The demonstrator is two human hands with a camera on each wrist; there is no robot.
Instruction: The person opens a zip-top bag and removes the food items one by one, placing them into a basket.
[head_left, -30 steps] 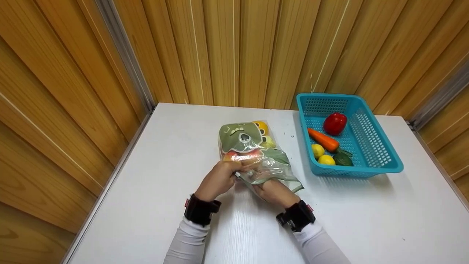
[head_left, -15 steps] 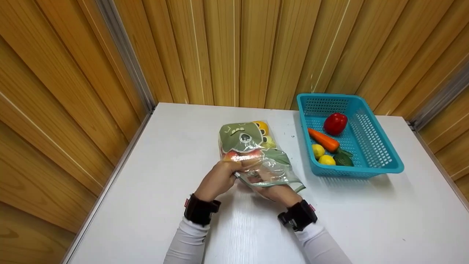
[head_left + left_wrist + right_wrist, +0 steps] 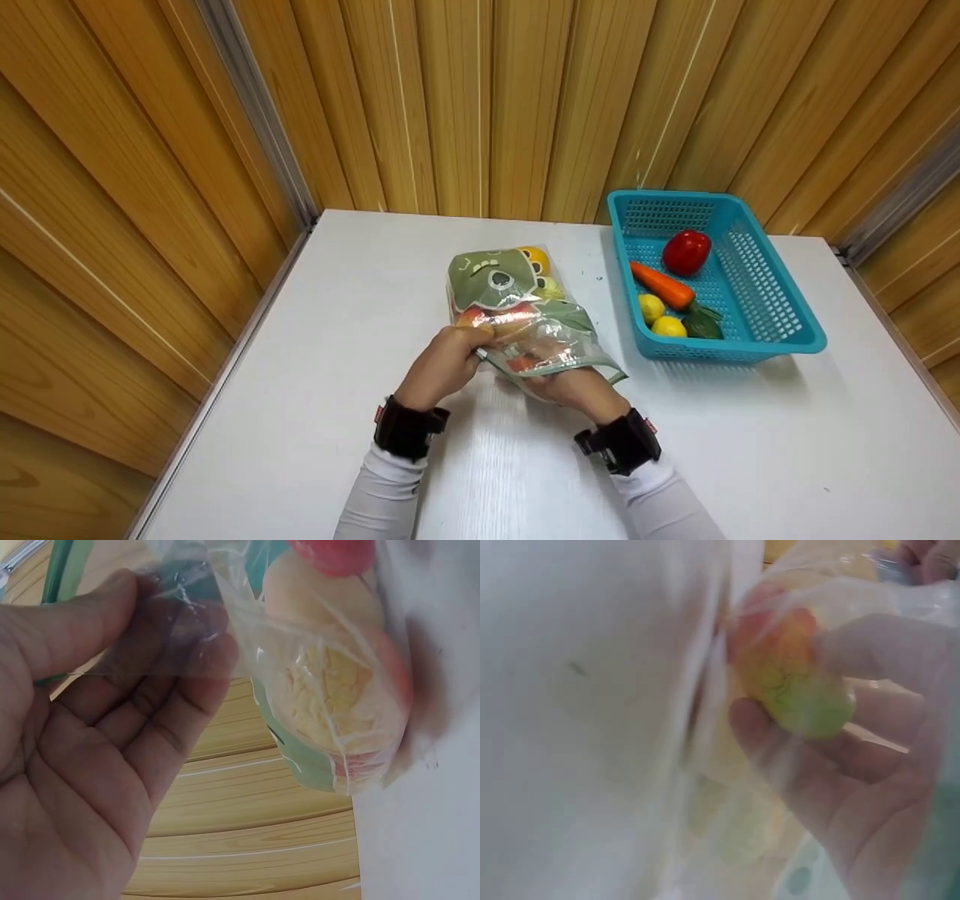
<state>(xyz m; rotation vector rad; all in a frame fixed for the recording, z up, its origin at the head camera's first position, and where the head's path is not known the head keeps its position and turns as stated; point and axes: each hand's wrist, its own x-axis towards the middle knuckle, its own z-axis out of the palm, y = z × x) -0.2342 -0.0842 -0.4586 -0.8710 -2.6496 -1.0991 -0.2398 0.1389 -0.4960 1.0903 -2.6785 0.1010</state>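
Observation:
A clear plastic bag (image 3: 491, 281) with a green cartoon print lies on the white table, its mouth toward me. Through the plastic show an orange (image 3: 538, 259), a yellow-green fruit (image 3: 550, 288) and red-and-yellow fruit (image 3: 472, 316). My left hand (image 3: 442, 364) pinches the left edge of the bag's mouth between thumb and fingers. Inside the mouth, my right hand (image 3: 574, 388) holds a mango-like fruit (image 3: 787, 675), red shading to green, between thumb and fingers. Film over the right wrist view blurs it. In the left wrist view a pale yellow fruit (image 3: 330, 690) sits in the bag.
To the right stands a turquoise basket (image 3: 780, 300). It holds a red bell pepper (image 3: 686, 253), a carrot (image 3: 664, 287), two lemons (image 3: 669, 327) and a dark green vegetable (image 3: 703, 325). Wood-patterned walls (image 3: 525, 112) rise behind the table and at both sides.
My right hand has shifted slightly right inside the bag's mouth, and red fruit now shows at its fingers through the plastic. My left hand keeps its pinch with barely any movement.

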